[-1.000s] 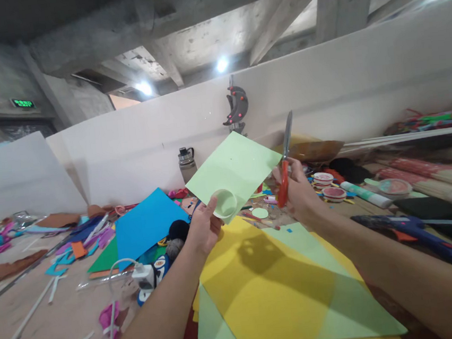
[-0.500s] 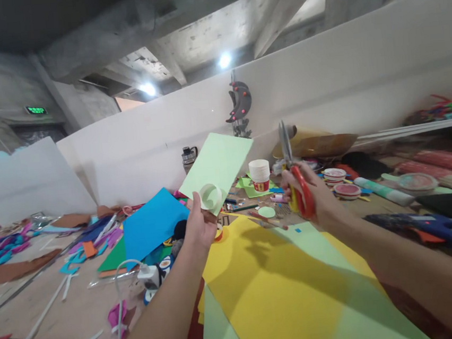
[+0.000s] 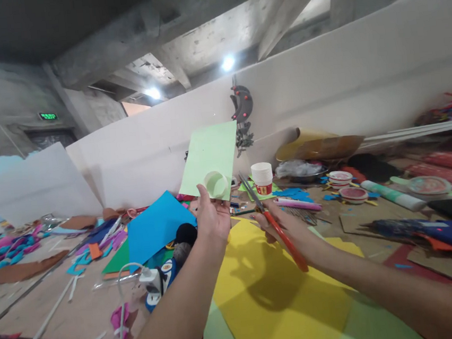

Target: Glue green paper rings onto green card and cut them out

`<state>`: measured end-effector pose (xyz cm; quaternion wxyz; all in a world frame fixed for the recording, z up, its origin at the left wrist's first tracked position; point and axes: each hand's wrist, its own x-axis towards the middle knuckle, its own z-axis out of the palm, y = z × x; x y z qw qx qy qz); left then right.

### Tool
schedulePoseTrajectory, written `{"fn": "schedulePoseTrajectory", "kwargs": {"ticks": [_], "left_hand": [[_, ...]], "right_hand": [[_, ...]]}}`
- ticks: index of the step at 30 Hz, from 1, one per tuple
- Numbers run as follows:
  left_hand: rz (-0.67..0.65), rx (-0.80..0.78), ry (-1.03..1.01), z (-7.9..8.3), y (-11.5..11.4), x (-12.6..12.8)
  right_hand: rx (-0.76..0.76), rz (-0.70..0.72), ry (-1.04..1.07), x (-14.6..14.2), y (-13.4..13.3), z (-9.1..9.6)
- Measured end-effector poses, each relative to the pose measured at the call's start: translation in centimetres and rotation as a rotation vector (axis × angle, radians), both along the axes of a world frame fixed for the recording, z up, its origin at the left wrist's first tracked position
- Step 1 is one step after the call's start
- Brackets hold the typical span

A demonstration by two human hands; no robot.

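Observation:
My left hand (image 3: 213, 217) grips a light green sheet (image 3: 210, 147) raised above the table, its thumb in front. Against the sheet's lower part is a round, pale-rimmed piece (image 3: 216, 185), like a paper cup seen from its mouth; the fingers partly hide it. My right hand (image 3: 281, 223) is closed around scissors with red handles (image 3: 286, 241). Their blades point up and left, a little right of the sheet and apart from it. Below both hands lie a yellow sheet (image 3: 279, 303) and more light green sheets (image 3: 221, 332).
A stack of paper cups (image 3: 262, 175) stands behind the scissors. To the left are a blue sheet (image 3: 159, 224) and a white plug with cable (image 3: 151, 279). A blue glue gun (image 3: 423, 229) lies on the right. A white board (image 3: 136, 151) stands behind the table.
My right hand has brought the scissors left and down, closer to the green sheet, and their handles have turned. My left hand has tilted the sheet more upright.

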<state>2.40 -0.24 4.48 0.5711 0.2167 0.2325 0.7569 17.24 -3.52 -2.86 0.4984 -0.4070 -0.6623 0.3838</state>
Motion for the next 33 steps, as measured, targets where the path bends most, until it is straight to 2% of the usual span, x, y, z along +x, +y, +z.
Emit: {"fn": "schedulePoseTrajectory", "kwargs": {"ticks": [5, 9, 15, 25, 33], "left_hand": [[0.021, 0.032, 0.000, -1.8, -0.6, 1.3], [0.011, 0.028, 0.001, -2.5, -0.8, 1.7], [0.054, 0.022, 0.045, -2.8, -0.9, 2.2], [0.039, 0.018, 0.081, -3.0, -1.5, 2.7], [0.043, 0.018, 0.107, -2.9, -1.7, 2.8]], "right_hand": [[-0.026, 0.031, -0.042, -0.6, -0.6, -0.2], [-0.047, 0.051, -0.035, -0.8, -1.1, 0.3], [-0.062, 0.046, -0.019, -0.9, -1.4, 0.5], [-0.102, 0.050, 0.047, -1.2, -2.0, 1.1], [-0.055, 0.035, 0.011, -0.9, -1.3, 0.1]]}}
